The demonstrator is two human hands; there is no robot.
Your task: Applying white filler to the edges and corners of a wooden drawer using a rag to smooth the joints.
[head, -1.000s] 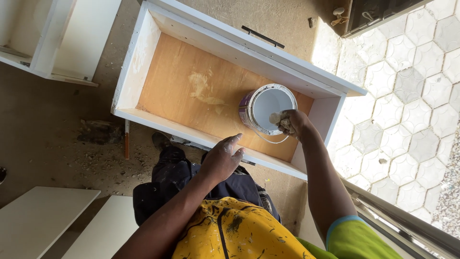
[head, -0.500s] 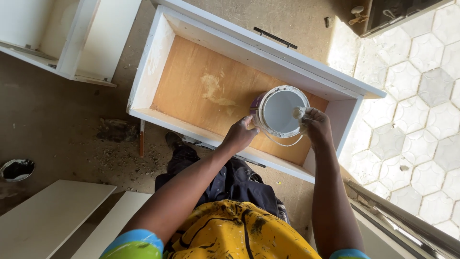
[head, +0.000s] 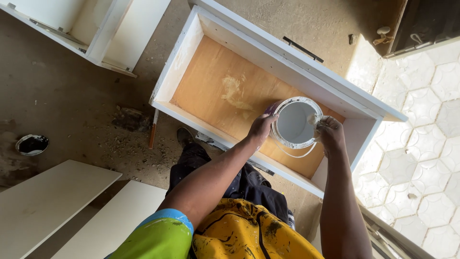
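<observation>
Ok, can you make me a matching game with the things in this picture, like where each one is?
Things:
1. paint bucket
2. left hand
3. right hand
4. small dark tin

Places:
A. on the dirty floor, far from the drawer
B. at the bucket's rim, on the side near the tiled floor
C. inside the wooden-bottomed white drawer
D. on the bucket's side nearest the middle of the drawer

Pairs: 1-C, 2-D, 3-B, 4-A
</observation>
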